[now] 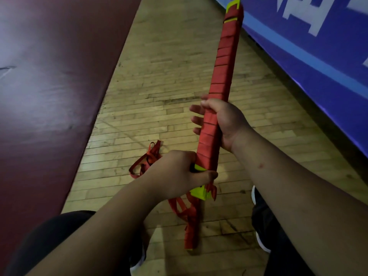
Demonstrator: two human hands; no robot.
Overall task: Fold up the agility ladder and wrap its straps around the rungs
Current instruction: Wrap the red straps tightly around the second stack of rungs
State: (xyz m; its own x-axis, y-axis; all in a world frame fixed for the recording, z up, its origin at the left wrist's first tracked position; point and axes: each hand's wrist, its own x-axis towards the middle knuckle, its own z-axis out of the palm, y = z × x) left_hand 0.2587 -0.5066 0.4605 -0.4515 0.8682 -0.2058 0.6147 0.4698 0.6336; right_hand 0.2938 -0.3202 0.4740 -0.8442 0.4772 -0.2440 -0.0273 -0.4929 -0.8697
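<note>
Left hand [179, 172], right hand [226, 122] round ladder [223, 66]

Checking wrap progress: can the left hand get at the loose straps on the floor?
Probably, once it lets go: the left hand grips the rung bundle near its lower end, and the loose straps lie on the floor just beyond it, nothing between.

the ladder bundle [223, 72] is held above the floor [169, 76], its length running away from the person, with the far end toward the banner [318, 46] on the right. the right hand [225, 120] grips it at mid-length. the left hand [175, 172] grips it nearer the person. loose straps [147, 160] hang under the near end and trail on the floor left of the left hand. a mat [49, 76] borders the floor on the left.
</note>
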